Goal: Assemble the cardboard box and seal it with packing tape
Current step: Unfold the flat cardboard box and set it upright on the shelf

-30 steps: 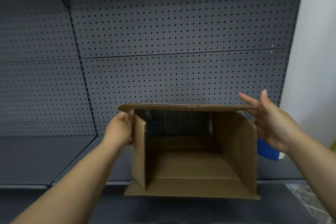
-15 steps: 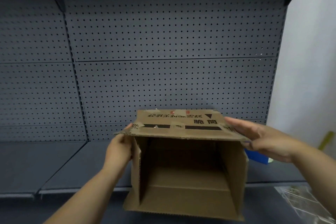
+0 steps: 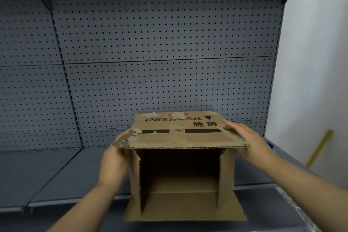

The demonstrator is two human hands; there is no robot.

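A brown cardboard box (image 3: 180, 205) lies on its side on the grey shelf, its open end facing me. The printed top flap (image 3: 180, 133) sticks out toward me; the two side flaps are folded partly inward and the bottom flap lies flat. My left hand (image 3: 114, 158) grips the box's left side near the top flap's torn left corner. Lying flat on the top flap's right end is my right hand (image 3: 248, 141), fingers over its upper face. No packing tape is visible.
A grey pegboard wall (image 3: 160, 43) rises right behind the box. The grey shelf (image 3: 56, 175) runs off to the left. A blue object (image 3: 270, 145) peeks out behind my right hand. Clear plastic (image 3: 299, 211) lies at bottom right. A white wall stands at right.
The box's top flap has tilted down toward me, so its printed face now shows. My right hand came from open air onto the flap's right end. The view has dropped and moved closer.
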